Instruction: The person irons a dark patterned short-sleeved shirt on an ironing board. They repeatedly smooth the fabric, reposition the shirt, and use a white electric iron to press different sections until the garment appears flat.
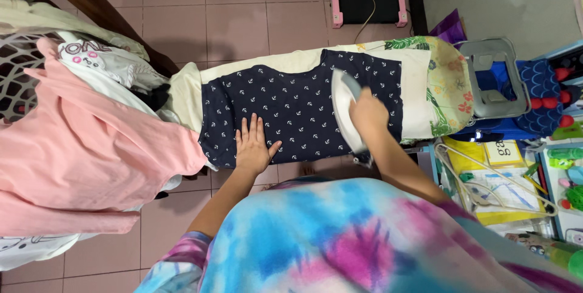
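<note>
Across the middle of my view: label and value, largest thing first.

Ironing board (419,80): I see it run left to right over pink floor tiles, with a cream cover and a floral patch at its right end.
Laundry heap (79,153): pink and white clothes piled at the board's left end, touching it.
Navy garment (285,111): spread flat on the board, dark blue with small white anchor marks; its lower edge hangs toward me.
Iron rest (492,80): grey frame beyond the floral end, bare.
Iron (346,108): white and grey, sole down on the garment's right half, blurred.
Left hand (254,146): open, palm flat, fingers spread, pinning the cloth near its lower edge.
Right hand (367,111): closed around the iron's handle.
Step in hand: I judge this to be pressing, mid-stroke.
Next move calls for: as I read it, cloth held taut and the flat hand kept apart from the iron's path.
</note>
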